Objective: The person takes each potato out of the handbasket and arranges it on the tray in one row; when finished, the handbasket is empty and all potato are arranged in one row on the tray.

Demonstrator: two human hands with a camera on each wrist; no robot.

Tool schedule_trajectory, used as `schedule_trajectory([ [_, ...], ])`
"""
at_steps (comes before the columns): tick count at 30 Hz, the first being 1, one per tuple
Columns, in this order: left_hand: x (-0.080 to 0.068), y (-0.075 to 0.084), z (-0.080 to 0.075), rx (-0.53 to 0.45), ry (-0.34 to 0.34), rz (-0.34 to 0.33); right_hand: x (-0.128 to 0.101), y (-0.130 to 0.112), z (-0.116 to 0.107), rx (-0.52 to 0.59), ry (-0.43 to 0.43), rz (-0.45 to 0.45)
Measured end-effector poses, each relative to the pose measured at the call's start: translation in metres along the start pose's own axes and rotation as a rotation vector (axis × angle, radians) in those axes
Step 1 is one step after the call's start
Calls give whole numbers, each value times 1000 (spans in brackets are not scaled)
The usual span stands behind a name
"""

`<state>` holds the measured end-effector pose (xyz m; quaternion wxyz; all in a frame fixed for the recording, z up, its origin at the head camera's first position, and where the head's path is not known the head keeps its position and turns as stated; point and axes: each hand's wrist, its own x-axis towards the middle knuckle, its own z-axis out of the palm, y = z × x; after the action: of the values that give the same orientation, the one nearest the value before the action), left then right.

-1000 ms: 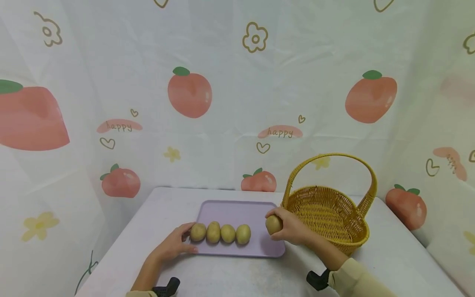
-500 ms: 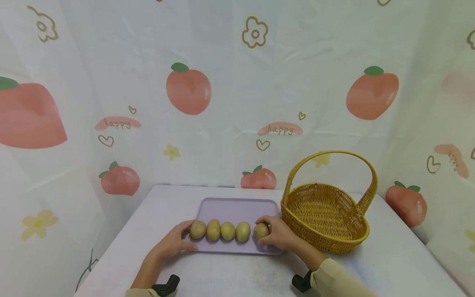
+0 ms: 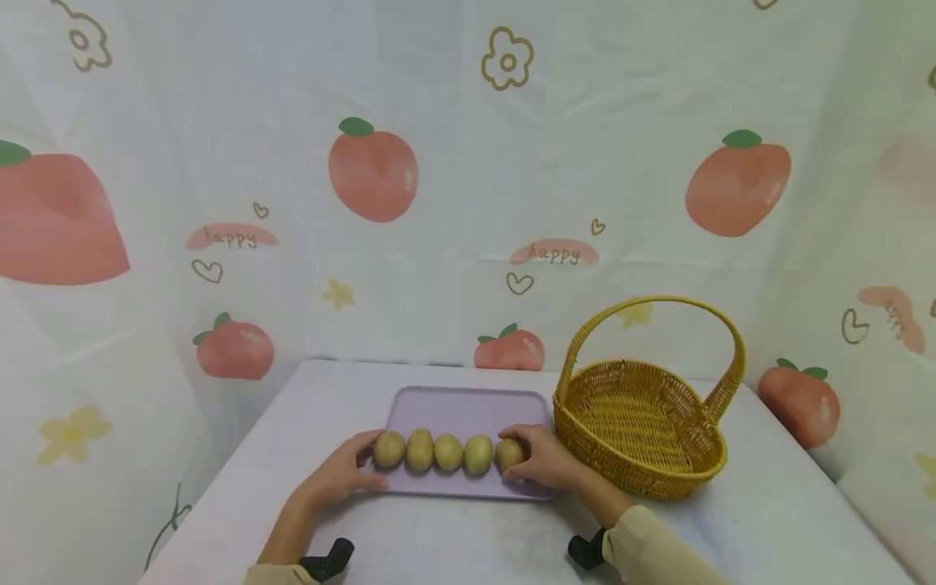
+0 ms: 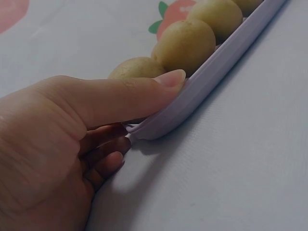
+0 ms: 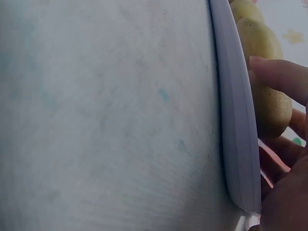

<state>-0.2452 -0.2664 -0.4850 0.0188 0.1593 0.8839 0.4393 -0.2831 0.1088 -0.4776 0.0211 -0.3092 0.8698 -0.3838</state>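
Several potatoes stand in a row on a light purple tray [image 3: 468, 398] on the white table. My left hand [image 3: 344, 471] grips the tray's left end, thumb along the front rim and other fingers curled at its side in the left wrist view, right beside the leftmost potato [image 3: 389, 448]. With thumb and fingers, my right hand [image 3: 544, 459] holds the rightmost potato [image 3: 509, 454] down on the tray, close to its neighbouring potato [image 3: 478, 454]. In the right wrist view the thumb presses on that held potato [image 5: 272, 110], just inside the tray's rim [image 5: 238, 125].
A yellow woven basket [image 3: 636, 475] with a tall arched handle stands to the right of the tray, near my right forearm. Behind the white table [image 3: 439, 540] hangs a white curtain [image 3: 439, 284] printed with fruit. Each wrist wears a black device [image 3: 329, 561].
My right hand has brought its potato leftward and down from beside the basket onto the tray, at the row's right end. The left hand has stayed at the tray's left end.
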Motion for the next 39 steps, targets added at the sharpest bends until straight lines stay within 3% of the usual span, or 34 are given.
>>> schedule_trajectory([
  [7,0,-2,6,-21,-2,-32,-4,3,0,-67,18,-16],
  [15,0,0,6,-17,13,-22,-4,1,3,-48,54,18],
  [24,-7,0,6,-17,-1,0,-11,-1,6,-67,29,-1],
  [28,-7,0,4,-14,-1,3,-20,-8,4,-13,51,16],
  [33,-7,-1,1,16,-8,-10,-38,-20,-9,15,74,-23],
  [39,-13,1,-8,-42,-48,-15,-66,-29,-41,15,118,-116],
])
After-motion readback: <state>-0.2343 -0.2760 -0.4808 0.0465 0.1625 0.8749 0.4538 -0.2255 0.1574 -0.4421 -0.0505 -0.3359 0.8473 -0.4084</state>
